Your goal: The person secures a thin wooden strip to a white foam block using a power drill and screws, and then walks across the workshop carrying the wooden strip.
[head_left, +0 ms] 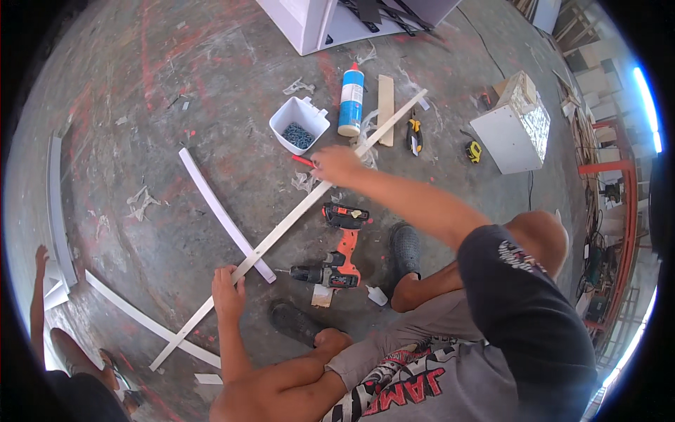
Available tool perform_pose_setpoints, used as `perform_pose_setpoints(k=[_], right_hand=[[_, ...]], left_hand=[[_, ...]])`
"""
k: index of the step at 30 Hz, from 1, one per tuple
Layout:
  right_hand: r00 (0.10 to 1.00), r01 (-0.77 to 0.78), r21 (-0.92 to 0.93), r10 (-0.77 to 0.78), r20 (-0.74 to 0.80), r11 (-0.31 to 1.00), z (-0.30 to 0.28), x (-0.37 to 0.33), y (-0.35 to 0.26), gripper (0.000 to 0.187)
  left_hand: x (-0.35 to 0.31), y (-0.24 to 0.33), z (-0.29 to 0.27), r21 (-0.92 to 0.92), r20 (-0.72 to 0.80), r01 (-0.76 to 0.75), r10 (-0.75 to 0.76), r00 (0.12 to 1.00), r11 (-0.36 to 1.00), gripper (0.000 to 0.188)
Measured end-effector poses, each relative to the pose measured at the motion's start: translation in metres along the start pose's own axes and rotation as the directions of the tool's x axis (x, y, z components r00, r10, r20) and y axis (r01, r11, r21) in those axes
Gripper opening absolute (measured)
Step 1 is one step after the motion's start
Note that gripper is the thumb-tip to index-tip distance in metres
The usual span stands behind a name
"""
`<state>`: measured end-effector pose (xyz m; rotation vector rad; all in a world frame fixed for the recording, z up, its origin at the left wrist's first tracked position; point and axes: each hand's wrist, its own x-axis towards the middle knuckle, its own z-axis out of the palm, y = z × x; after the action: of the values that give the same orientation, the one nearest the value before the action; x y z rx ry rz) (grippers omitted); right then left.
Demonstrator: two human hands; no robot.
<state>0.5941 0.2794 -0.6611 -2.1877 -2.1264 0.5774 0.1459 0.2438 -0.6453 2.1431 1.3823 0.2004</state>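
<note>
A long narrow white strip (281, 228) with small holes lies diagonally across two shorter white strips, one in the middle (214, 202) and one at lower left (130, 303). My left hand (228, 294) is closed round the long strip just left of the middle crossing. Farther up the strip, my right hand (337, 166) is over it with its fingers curled and slightly blurred. A thin red stick-like tool (303, 161) ends at the right fingertips; whether they hold it is hidden. Just beyond is a white tub (283, 122) of screws (297, 136). An orange-and-black cordless drill (344, 246) lies nearer my feet.
A blue-and-white bottle (351, 102), a wooden slat (385, 109), yellow-black pliers (415, 136) and a tape measure (473, 151) lie beyond. A white box (513, 130) stands right, a white cabinet (302, 24) at the back. Another person's arm (39, 302) shows at left.
</note>
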Motion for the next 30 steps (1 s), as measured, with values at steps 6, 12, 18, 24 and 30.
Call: perform_pose_setpoints(k=[6, 12, 18, 24, 30], right_hand=[[0.986, -0.167, 0.061, 0.168, 0.0, 0.984, 0.015, 0.011, -0.033, 0.035], [0.955, 0.039, 0.362, 0.071, -0.288, 0.931, -0.033, -0.028, -0.055, 0.02], [0.578, 0.167, 0.905, 0.705, -0.411, 0.39, -0.017, -0.016, 0.021, 0.013], [0.338, 0.315, 0.926, 0.886, -0.316, 0.21, -0.012, -0.059, 0.145, 0.035], [-0.1, 0.349, 0.7, 0.767, -0.634, 0.623, -0.076, -0.066, 0.229, 0.039]], left_hand=[[-0.028, -0.014, -0.015, -0.069, 0.021, -0.032, 0.034, 0.999, 0.997, 0.018], [-0.073, -0.023, -0.029, -0.063, 0.167, 0.153, -0.141, 0.976, 0.986, 0.031], [-0.082, -0.029, -0.037, -0.16, 0.376, 0.42, -0.339, 0.863, 0.893, 0.046], [-0.071, -0.027, -0.048, -0.148, 0.464, 0.523, -0.408, 0.786, 0.84, 0.048], [-0.075, -0.042, -0.045, -0.186, 0.508, 0.56, -0.409, 0.758, 0.807, 0.046]])
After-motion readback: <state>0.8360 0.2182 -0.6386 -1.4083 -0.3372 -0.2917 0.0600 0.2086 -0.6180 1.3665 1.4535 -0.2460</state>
